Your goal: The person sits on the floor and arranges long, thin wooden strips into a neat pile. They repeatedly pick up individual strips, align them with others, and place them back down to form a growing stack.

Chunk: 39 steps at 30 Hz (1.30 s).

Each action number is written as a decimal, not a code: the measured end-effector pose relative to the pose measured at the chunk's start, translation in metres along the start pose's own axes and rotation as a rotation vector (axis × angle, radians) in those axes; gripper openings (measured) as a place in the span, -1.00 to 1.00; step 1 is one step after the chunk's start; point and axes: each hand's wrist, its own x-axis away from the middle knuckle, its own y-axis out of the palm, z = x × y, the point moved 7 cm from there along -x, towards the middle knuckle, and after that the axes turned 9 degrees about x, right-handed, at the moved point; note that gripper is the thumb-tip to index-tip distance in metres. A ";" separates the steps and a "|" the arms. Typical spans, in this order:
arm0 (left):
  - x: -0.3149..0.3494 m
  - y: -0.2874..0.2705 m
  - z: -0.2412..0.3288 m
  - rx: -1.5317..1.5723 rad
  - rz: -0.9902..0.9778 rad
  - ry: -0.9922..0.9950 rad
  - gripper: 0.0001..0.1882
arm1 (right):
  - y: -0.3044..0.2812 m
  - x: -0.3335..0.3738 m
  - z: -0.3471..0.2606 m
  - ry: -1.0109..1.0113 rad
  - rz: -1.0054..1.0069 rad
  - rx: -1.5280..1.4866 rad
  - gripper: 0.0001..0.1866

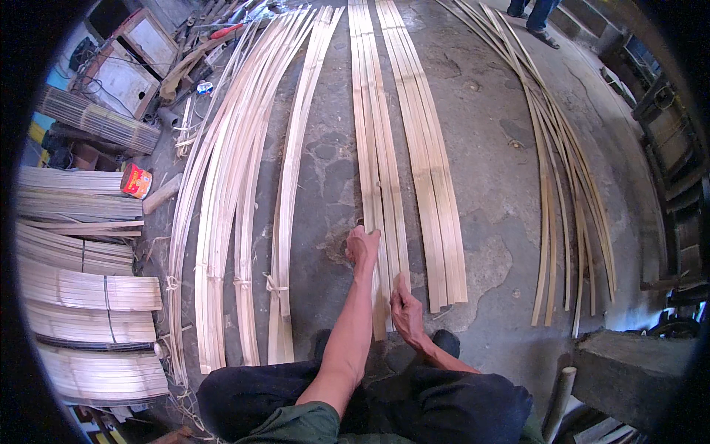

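Long, pale bamboo strips (368, 111) lie side by side on the floor in front of me, running away from my feet. My left hand (362, 246) is closed at their left edge, with the thumb laid toward the top and the fingers mostly hidden. Nearer to me, my right hand (407, 309) is curled in a grip at the right edge, close to the strips' near ends. Right of this group, a second set of flat bamboo strips (425, 170) lies apart from my hands. To the left is a narrow tied bundle of strips (284, 251), untouched.
More tied bamboo bundles (222, 244) stretch along the left. Stacked bundles (96, 288) and a red tin (137, 181) stand farther left. Thin loose strips (566, 163) cross at the right. A concrete block (629, 362) sits at lower right; a person's legs (542, 15) show at the far right.
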 end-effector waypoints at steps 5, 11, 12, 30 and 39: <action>0.002 0.003 0.005 -0.010 0.033 0.066 -0.61 | 0.014 0.001 0.004 0.152 -0.133 -0.143 -0.43; -0.023 0.006 -0.027 0.757 -0.194 -0.093 -0.68 | 0.018 0.002 -0.019 0.004 -0.169 -0.199 -0.43; -0.024 0.009 -0.026 0.850 -0.302 -0.125 -0.67 | 0.019 0.001 -0.016 -0.004 -0.165 -0.192 -0.43; -0.025 -0.008 -0.033 0.645 -0.214 0.026 -0.72 | 0.034 -0.011 0.009 -0.053 -0.290 0.561 -0.25; -0.030 -0.005 -0.037 0.508 -0.017 0.095 -0.53 | 0.028 -0.015 0.004 -0.090 -0.348 0.645 -0.28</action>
